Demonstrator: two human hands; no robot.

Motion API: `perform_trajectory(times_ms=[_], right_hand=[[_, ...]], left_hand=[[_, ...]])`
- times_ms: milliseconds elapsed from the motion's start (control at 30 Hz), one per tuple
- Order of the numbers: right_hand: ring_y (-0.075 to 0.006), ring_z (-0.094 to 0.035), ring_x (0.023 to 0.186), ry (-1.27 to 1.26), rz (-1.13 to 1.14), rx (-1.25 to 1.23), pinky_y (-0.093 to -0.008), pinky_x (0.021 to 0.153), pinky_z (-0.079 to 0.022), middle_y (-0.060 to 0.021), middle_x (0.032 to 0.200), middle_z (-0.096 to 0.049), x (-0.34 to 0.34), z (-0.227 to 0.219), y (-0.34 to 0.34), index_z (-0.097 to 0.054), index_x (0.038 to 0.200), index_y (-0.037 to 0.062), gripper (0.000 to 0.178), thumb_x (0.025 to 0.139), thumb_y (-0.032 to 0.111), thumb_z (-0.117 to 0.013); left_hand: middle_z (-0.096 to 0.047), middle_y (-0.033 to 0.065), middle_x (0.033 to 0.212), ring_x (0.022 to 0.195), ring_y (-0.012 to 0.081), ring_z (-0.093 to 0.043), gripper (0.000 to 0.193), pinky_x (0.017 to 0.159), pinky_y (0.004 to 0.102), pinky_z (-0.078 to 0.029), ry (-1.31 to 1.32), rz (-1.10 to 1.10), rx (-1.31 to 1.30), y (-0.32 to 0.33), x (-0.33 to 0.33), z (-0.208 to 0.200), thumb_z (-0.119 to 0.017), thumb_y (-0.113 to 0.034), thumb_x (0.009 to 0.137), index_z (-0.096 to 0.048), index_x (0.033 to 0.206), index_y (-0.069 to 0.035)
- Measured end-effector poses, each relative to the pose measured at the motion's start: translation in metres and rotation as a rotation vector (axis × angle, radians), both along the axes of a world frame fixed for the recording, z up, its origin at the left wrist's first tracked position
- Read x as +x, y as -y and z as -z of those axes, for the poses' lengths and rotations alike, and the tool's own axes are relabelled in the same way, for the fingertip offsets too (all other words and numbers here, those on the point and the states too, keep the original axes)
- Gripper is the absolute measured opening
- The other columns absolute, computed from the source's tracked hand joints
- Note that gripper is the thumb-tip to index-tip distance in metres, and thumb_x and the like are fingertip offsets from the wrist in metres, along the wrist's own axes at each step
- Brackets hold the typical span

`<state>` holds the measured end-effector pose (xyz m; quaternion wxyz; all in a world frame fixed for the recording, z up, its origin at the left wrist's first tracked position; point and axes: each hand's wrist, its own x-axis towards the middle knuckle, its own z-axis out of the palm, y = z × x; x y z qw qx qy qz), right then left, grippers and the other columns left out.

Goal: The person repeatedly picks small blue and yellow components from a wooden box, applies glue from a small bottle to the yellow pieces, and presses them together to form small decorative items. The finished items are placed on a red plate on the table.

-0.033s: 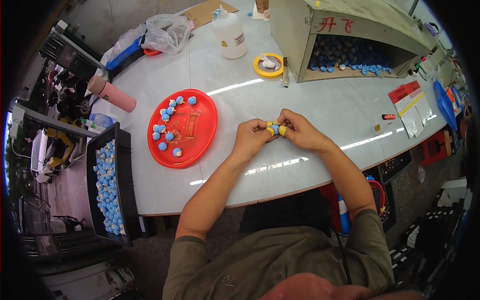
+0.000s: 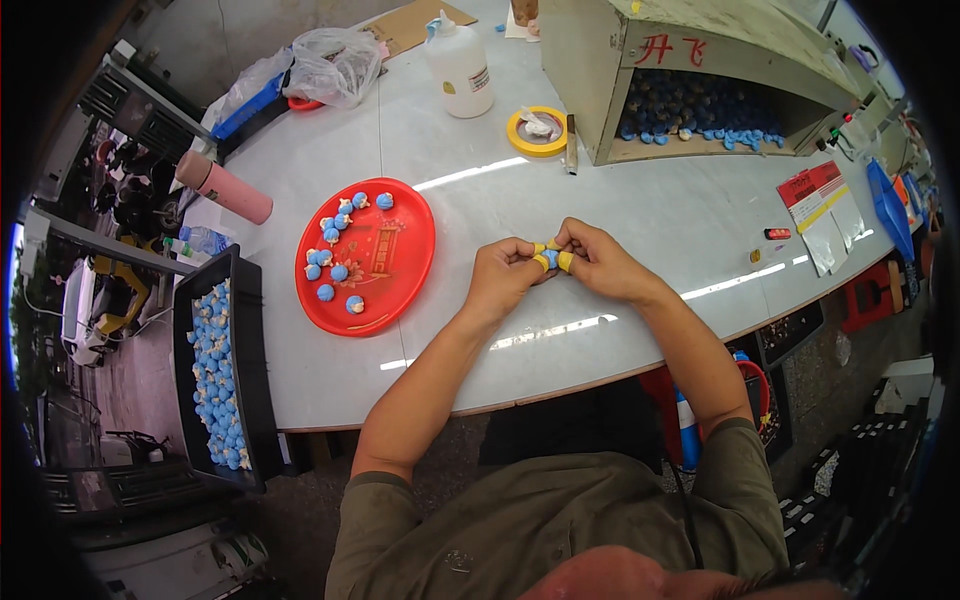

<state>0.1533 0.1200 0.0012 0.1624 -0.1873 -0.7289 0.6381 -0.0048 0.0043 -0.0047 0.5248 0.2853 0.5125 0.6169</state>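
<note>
Between the fingertips of both hands, over the table, is a small blue ball [image 2: 549,258], mostly covered by fingers. My left hand [image 2: 500,275] pinches it from the left and my right hand [image 2: 603,266] from the right. Yellow tape wraps the thumbs and forefingers of both. To the left lies a red round tray [image 2: 405,285] carrying several blue balls [image 2: 340,272] with pale tips. Beyond it, at the table's left edge, a black bin [image 2: 258,400] holds many similar blue balls [image 2: 215,370].
A grey-green box [image 2: 585,90] with dark and blue pieces inside stands at the back right. Near it are a yellow tape roll [image 2: 513,135] and a white bottle [image 2: 462,75]. A pink flask [image 2: 232,193] lies left; a red-and-white packet [image 2: 822,215] lies right.
</note>
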Motion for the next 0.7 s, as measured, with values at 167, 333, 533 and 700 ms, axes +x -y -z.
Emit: perform_trajectory(times_ms=[167,333,533,700], right_hand=[[-0.0087,-0.054,0.080,0.006,0.001,0.001,-0.0245,0.071,-0.046,-0.0043,0.088,-0.059,0.000,0.005,-0.003,-0.053,0.101,-0.0011,0.009,0.092,-0.003,-0.055],[-0.0082,-0.056,0.077,0.038,0.037,-0.049,-0.0242,0.067,-0.047,-0.0053,0.089,-0.062,0.000,-0.004,0.001,-0.055,0.103,-0.0018,0.011,0.093,0.001,-0.056],[-0.0051,-0.055,0.070,0.053,0.020,-0.136,-0.0207,0.058,-0.046,-0.0022,0.089,-0.061,0.000,-0.011,0.001,-0.057,0.107,0.0019,0.013,0.095,0.006,-0.058],[-0.0067,-0.056,0.074,0.053,0.002,-0.164,-0.0218,0.059,-0.046,-0.0043,0.090,-0.062,0.001,-0.013,-0.002,-0.056,0.107,-0.0001,0.013,0.094,0.005,-0.058]], left_hand=[[-0.067,0.0170,0.104,0.094,0.0248,-0.071,0.011,0.087,0.0322,-0.061,-0.034,0.042,-0.012,0.000,-0.003,0.001,-0.060,0.006,0.090,-0.062,0.100,0.009],[-0.069,0.0169,0.103,0.090,0.0227,-0.072,0.013,0.082,0.0286,-0.061,-0.064,0.060,-0.088,0.001,-0.003,-0.011,-0.059,0.000,0.093,-0.061,0.104,0.008],[-0.069,0.0173,0.103,0.090,0.0228,-0.073,0.015,0.080,0.0268,-0.061,-0.034,0.059,-0.063,0.000,-0.006,-0.007,-0.059,-0.002,0.095,-0.059,0.107,0.007],[-0.069,0.0177,0.104,0.091,0.0234,-0.073,0.016,0.081,0.0268,-0.061,-0.001,0.073,-0.048,0.001,-0.007,-0.010,-0.060,-0.001,0.094,-0.059,0.108,0.007]])
